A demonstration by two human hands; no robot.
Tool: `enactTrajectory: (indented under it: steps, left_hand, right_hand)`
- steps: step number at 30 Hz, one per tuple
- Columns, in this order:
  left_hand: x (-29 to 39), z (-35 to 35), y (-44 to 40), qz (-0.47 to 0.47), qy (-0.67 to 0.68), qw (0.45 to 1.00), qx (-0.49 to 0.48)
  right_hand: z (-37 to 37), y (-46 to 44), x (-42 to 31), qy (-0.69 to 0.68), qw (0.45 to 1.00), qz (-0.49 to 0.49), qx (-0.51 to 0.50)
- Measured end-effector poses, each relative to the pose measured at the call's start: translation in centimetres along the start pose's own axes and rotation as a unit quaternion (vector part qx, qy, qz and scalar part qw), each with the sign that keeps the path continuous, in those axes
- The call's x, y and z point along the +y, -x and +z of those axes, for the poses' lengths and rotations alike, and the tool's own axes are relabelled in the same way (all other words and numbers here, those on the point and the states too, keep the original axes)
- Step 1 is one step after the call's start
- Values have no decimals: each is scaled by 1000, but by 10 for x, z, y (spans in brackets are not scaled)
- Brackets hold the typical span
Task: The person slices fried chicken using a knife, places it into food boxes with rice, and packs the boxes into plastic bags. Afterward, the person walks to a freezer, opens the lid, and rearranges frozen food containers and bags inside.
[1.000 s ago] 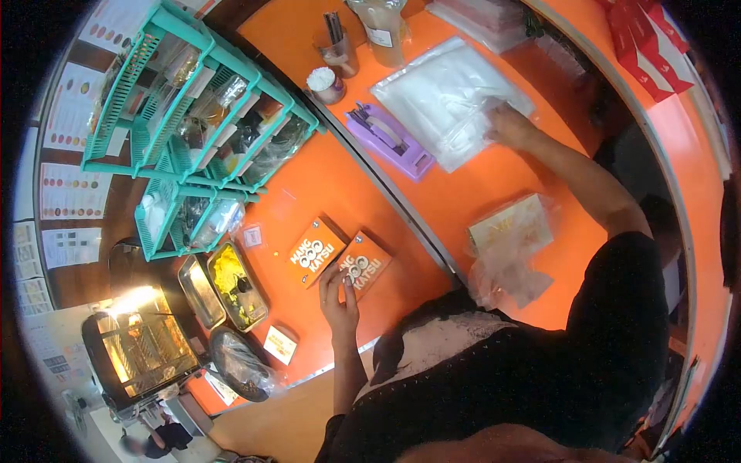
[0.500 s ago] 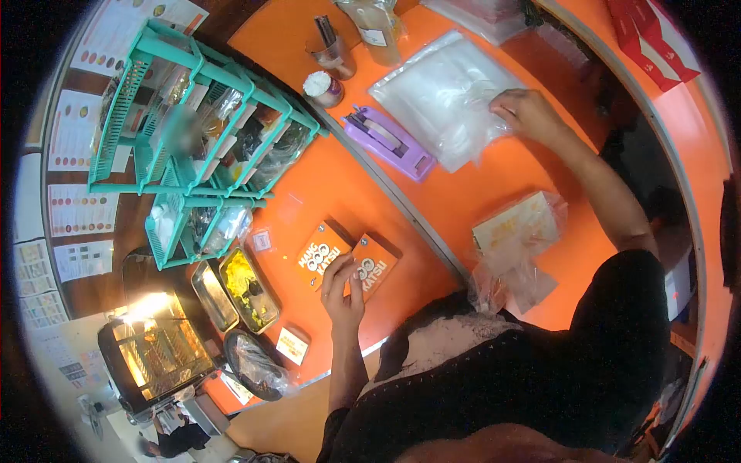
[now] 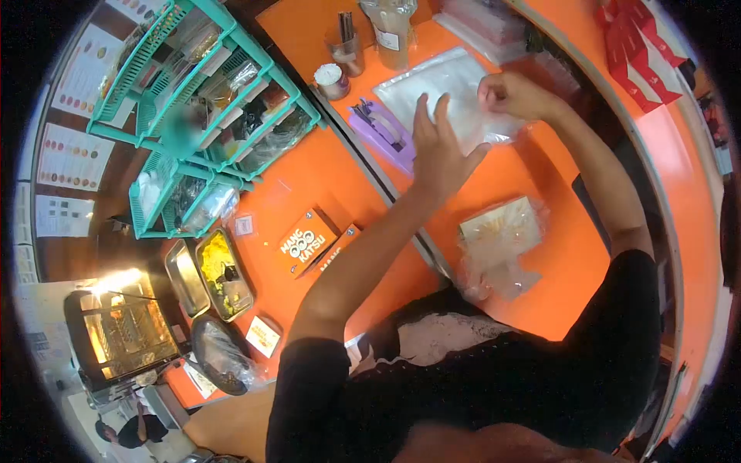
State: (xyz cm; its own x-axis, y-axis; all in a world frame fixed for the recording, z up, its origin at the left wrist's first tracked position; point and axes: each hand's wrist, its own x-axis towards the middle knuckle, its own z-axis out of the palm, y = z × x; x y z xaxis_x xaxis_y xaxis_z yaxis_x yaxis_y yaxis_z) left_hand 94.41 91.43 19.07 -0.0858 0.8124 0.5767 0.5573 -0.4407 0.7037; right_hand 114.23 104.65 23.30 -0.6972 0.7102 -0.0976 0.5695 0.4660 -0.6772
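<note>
Fingers spread, my left hand (image 3: 442,158) is over the near edge of the stack of clear plastic bags (image 3: 421,81), beside the purple tape dispenser (image 3: 382,133). My right hand (image 3: 505,96) is closed in a pinch at the stack's right side; a bag's film seems to be at its fingertips, though the grip is too small to make out. Two orange boxes lie on the orange table; one (image 3: 307,243) shows fully, the other (image 3: 340,247) is partly hidden by my left forearm. A light box in a clear bag (image 3: 502,228) lies nearer my body.
Teal basket racks (image 3: 224,174) stand at the left. Metal trays, one with yellow food (image 3: 218,258), sit below them near a lit warmer (image 3: 127,328). A cup (image 3: 332,81) and a pouch (image 3: 392,38) stand behind the dispenser. A person (image 3: 143,428) is at the lower left.
My left hand has left the orange boxes and moved up and right to the bag stack, its fingers spreading. My right hand stays by the stack, its fingers now curled.
</note>
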Motion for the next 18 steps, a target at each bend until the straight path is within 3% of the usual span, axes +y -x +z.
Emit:
enactTrajectory:
  steps: [2,3,4,5,6,8,9,10,11,12,14,15,17,18]
  left_hand:
    - [-21,35,-14,76,-39,992,-93]
    - [-29,42,-17,77,-34,992,-94]
    - [-36,46,-22,-22,-9,970,-244]
    - [-42,52,-22,-119,13,914,-387]
    - [-45,58,-18,-117,15,913,-390]
    - [-46,67,-2,-84,50,956,-275]
    - [-34,66,0,-83,52,955,-280]
    - [-13,61,-2,60,-30,988,-142]
    - [0,61,0,200,-110,974,3]
    - [5,67,7,198,-109,974,2]
    - [13,92,22,300,-35,933,-195]
    - [6,115,31,97,-60,942,-316]
    - [-17,149,39,66,-132,948,-282]
    - [-28,160,41,38,-202,946,-251]
  right_hand:
    - [-5,4,10,68,997,-4,-41]
    - [-2,8,21,64,995,15,-70]
    - [-4,12,17,58,993,34,-98]
    - [-7,19,14,59,984,117,-117]
    - [-5,23,30,59,984,121,-115]
    - [9,33,76,-85,996,36,0]
    - [9,35,79,-87,995,40,3]
    - [8,36,79,-102,991,77,27]
    - [8,36,80,-117,985,114,49]
    - [9,33,82,-117,985,116,48]
    - [11,24,86,-161,974,148,58]
    - [15,20,90,-159,975,149,51]
    - [15,5,94,-66,993,27,96]
    - [10,-2,86,-61,994,21,89]
